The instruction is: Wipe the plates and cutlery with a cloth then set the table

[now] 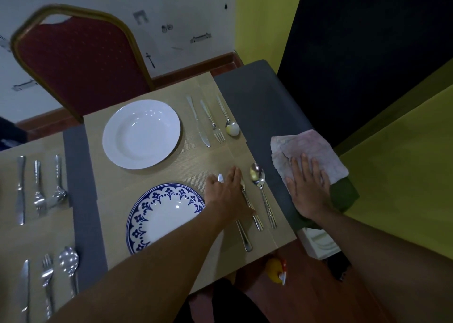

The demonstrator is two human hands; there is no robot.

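the pale pink crumpled cloth [311,146] lies on the grey table [257,102] at the right edge, and the right hand [307,190] rests flat on it with fingers straight and spread, gripping nothing; it looks soft and limp, so it is probably best bunched in the palm before wiping; the left hand [225,192] lies with fingers extended over the steel knife [244,236] and steel fork [257,221] just right of the blue-and-white patterned plate [166,214], pressing or nudging them rather than closing round them; a steel spoon [257,175] lies just beside, to the right; the cutlery looks light, stiff and smooth, likely to slide on the beige woven placemat [196,163], and is best taken by the handle; the plates look heavier and breakable, best held by the rim; counted: two plates, the patterned one near and a plain white round plate [141,133] far; four knives, four forks and four spoons, in four sets, one far set [212,121] right of the white plate, one at the left hand, and two at the left, a far-left set [38,190] and a near-left set [47,281]; one cloth.
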